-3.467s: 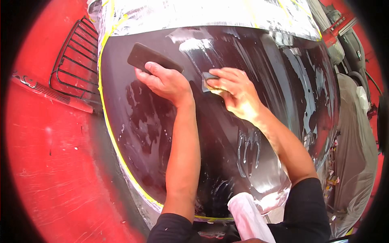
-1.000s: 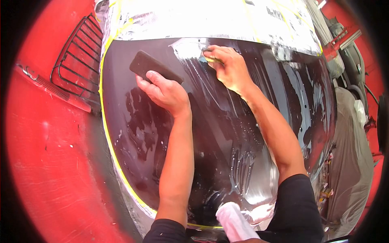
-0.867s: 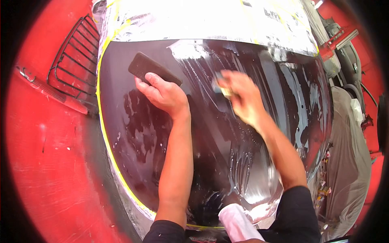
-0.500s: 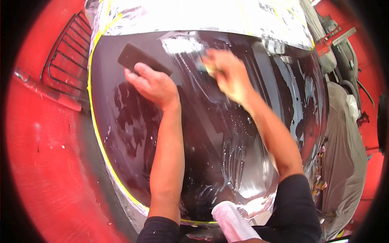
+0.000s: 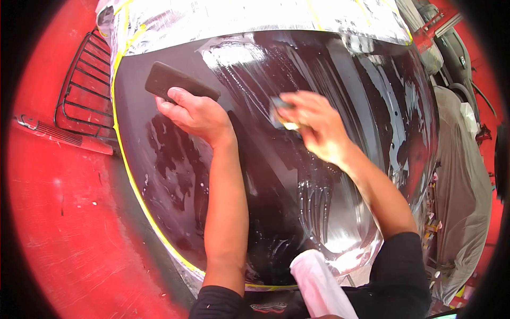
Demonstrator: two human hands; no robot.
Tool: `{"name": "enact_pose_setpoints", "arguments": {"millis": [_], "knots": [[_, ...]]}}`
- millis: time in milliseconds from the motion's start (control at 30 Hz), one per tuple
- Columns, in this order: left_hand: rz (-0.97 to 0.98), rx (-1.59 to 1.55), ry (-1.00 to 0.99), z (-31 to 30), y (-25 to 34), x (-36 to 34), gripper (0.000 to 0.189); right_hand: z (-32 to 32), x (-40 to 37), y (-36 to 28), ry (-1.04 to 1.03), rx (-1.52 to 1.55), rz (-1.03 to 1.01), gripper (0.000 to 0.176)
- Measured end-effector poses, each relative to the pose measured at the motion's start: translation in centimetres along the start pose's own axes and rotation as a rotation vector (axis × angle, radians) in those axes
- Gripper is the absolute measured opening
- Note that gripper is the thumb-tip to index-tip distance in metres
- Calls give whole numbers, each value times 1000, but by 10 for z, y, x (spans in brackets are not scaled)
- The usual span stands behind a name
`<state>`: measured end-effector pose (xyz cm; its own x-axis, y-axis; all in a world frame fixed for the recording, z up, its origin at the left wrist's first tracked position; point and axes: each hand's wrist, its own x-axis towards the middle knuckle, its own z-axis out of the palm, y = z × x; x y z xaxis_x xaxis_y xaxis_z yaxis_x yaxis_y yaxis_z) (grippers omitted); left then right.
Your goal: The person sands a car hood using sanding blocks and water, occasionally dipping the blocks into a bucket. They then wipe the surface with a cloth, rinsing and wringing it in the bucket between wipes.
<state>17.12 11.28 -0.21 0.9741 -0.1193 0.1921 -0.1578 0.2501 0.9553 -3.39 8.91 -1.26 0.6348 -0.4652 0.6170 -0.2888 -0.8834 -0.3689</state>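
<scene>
A dark, wet car hood spreads out beneath both hands, streaked with water and whitish film. My left hand is closed on a dark rectangular block, thumb along its near edge, over the hood's far left part. Pressed to the middle of the panel, my right hand grips a small grey pad with a pale yellow edge; motion blurs it, and its underside is hidden.
Masking film covers the area beyond the hood, and yellow tape borders its left edge. A black metal rack lies on the red floor. Grey sheeting drapes something at right. A white cloth hangs close to me.
My right hand has moved with the pad toward me and slightly right across the hood. The left hand keeps its hold on the block, nearly in place, while the view shifts a little.
</scene>
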Motion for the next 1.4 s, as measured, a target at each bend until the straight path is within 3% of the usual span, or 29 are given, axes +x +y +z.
{"name": "enact_pose_setpoints", "arguments": {"millis": [67,100,233,267,300,333,400,433,500,533,600,667,767,833,900,967,1000,1100,1167,1233,1267,1300,1367,1400], "knots": [[22,-19,-1,2,0,-2,52,-10,5,-8,-109,-52,37,47],[22,-18,-3,3,-1,-1,52,2,26,3,-69,-90,-75,39],[79,86,41,0,-9,4,52,55,119,24,8,28,-94,22],[117,115,54,1,-10,7,52,53,115,22,49,-5,-157,21],[116,116,48,0,-11,6,52,41,94,19,-65,14,-78,25],[63,44,39,2,-6,4,52,24,62,8,-45,-23,-153,37],[0,-18,24,2,-1,4,53,-6,-9,-21,-165,62,-37,56],[8,19,20,2,1,3,52,-7,-31,-21,-192,44,11,53],[19,62,-7,1,1,-4,52,0,8,-15,-183,31,-95,51],[36,69,16,3,-1,1,52,18,36,-2,-73,29,-185,44],[55,90,44,1,-2,1,52,49,99,15,-128,34,-48,28],[15,3,19,0,3,3,51,77,136,27,3,42,-111,28],[39,-105,34,4,-11,9,51,41,72,13,-118,96,-27,33],[16,-97,20,4,-3,3,50,-1,-5,-24,-59,-33,-68,41],[-3,-88,27,5,-2,2,50,-25,-60,-33,-130,19,56,48],[60,-38,-28,3,-5,1,51,-16,-35,-19,-107,3,-16,48],[70,-39,-29,3,-5,3,51,-2,-8,-5,-2,-13,-92,43],[82,-66,-7,1,-12,5,50,32,72,30,65,-19,-70,28],[105,36,28,3,-13,10,50,26,64,25,-1,-43,5,30],[57,-55,-4,6,-3,6,50,2,-2,-1,125,-80,9,36],[-5,-130,-17,5,-1,2,50,-14,-32,-14,15,-67,106,42],[-12,-124,-24,5,-5,2,50,-15,-47,-16,35,-33,136,42],[33,-111,-38,5,-8,4,50,-13,-15,-11,-4,-74,70,39],[39,-106,-36,4,-7,4,50,4,5,7,72,-108,34,37]]}}
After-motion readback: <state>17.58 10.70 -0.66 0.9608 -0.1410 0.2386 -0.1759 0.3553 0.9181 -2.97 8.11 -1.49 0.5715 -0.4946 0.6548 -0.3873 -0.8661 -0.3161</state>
